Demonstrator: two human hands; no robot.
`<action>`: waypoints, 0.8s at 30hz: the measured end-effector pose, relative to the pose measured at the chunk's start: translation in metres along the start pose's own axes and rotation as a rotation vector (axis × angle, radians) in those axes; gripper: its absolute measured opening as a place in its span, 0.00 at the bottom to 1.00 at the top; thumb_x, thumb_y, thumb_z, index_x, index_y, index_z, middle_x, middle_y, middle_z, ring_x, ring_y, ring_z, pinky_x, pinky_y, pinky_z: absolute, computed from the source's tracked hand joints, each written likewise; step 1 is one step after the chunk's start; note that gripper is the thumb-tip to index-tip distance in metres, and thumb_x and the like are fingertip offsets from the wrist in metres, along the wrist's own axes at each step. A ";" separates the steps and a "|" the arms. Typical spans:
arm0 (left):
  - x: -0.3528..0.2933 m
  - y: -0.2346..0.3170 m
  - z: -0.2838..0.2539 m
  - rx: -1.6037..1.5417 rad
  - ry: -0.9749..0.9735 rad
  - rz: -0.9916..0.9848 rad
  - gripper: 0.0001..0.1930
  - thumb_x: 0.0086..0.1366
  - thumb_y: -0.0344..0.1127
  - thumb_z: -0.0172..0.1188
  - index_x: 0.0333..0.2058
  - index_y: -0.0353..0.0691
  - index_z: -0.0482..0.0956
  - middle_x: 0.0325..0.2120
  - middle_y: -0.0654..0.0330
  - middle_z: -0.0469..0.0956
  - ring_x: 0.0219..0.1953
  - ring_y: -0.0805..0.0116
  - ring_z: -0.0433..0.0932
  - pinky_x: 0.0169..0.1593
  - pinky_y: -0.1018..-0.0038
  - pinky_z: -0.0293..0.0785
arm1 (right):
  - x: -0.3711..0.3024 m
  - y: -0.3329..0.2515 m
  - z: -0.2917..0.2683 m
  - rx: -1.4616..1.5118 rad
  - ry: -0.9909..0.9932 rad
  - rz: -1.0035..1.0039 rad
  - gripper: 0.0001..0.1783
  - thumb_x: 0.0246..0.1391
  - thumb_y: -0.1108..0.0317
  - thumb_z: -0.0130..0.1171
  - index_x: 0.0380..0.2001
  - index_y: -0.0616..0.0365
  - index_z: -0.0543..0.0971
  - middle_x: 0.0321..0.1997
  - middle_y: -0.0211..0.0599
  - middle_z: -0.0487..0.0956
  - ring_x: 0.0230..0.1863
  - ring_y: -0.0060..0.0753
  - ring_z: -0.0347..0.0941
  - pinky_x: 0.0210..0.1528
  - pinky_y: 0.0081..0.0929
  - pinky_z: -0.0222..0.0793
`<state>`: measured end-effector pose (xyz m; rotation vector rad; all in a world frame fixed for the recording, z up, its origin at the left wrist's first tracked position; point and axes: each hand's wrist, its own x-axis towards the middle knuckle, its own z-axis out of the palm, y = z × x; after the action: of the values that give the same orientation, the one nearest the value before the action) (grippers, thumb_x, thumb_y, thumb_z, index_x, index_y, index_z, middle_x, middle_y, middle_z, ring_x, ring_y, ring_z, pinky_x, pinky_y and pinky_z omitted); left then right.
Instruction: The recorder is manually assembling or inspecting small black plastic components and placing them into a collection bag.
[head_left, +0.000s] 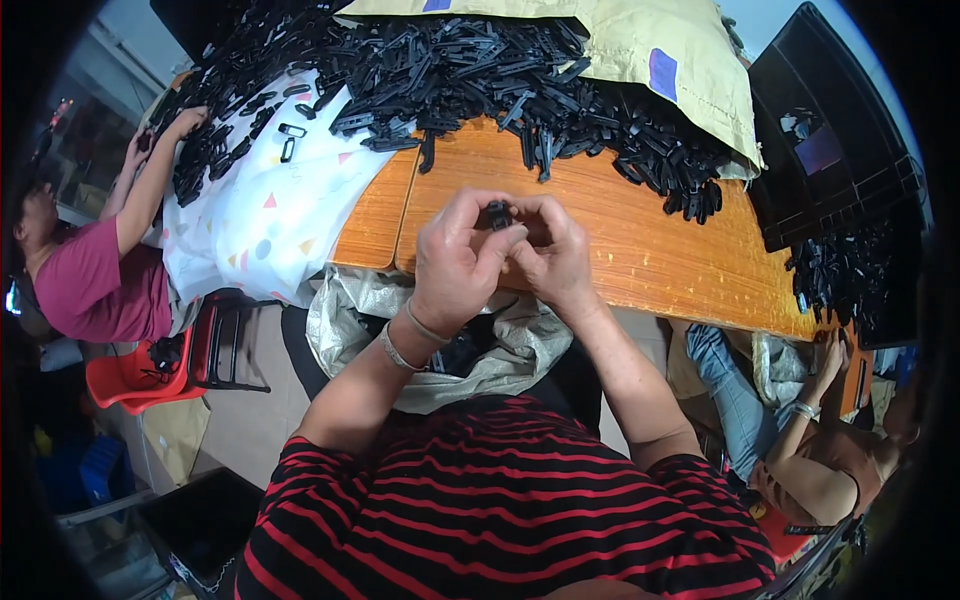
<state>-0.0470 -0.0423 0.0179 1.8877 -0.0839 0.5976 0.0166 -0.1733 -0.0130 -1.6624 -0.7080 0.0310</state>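
My left hand and my right hand meet over the near edge of the wooden table. Between their fingertips they pinch a small black plastic part, mostly covered by the fingers. Both hands are closed on it. Beyond them lies a large heap of long, narrow black plastic pieces, spread across the far side of the table. Below my hands, a pale woven sack hangs open in my lap, with dark pieces showing inside.
A white patterned sheet covers the table's left part, where a person in a maroon shirt handles pieces. Another person's arm works at the right, near a black crate. A yellowish sack lies at the back; a red chair stands left.
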 end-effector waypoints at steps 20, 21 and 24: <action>-0.054 -0.011 -0.058 0.293 -0.376 -0.066 0.09 0.56 0.34 0.65 0.35 0.38 0.79 0.29 0.54 0.77 0.33 0.53 0.77 0.38 0.68 0.73 | 0.008 0.007 -0.035 -0.287 -0.307 0.100 0.08 0.49 0.68 0.65 0.33 0.58 0.82 0.30 0.41 0.81 0.32 0.38 0.79 0.36 0.32 0.73; -0.041 -0.012 -0.054 0.297 -0.373 -0.067 0.09 0.56 0.34 0.65 0.35 0.38 0.79 0.29 0.54 0.77 0.33 0.53 0.77 0.38 0.68 0.73 | 0.024 0.019 -0.050 -0.464 -0.180 -0.122 0.06 0.51 0.69 0.63 0.31 0.60 0.81 0.30 0.42 0.80 0.32 0.38 0.79 0.35 0.32 0.73; 0.019 -0.026 -0.029 0.371 -0.260 0.072 0.07 0.58 0.29 0.61 0.36 0.37 0.79 0.30 0.54 0.78 0.33 0.55 0.78 0.38 0.69 0.74 | 0.061 0.035 -0.078 -0.842 -0.063 -0.152 0.08 0.49 0.75 0.59 0.35 0.59 0.80 0.35 0.43 0.77 0.35 0.50 0.77 0.37 0.39 0.73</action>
<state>-0.0327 -0.0016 0.0117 2.3256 -0.2238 0.4330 0.1126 -0.2158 -0.0040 -2.4028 -0.9689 -0.3705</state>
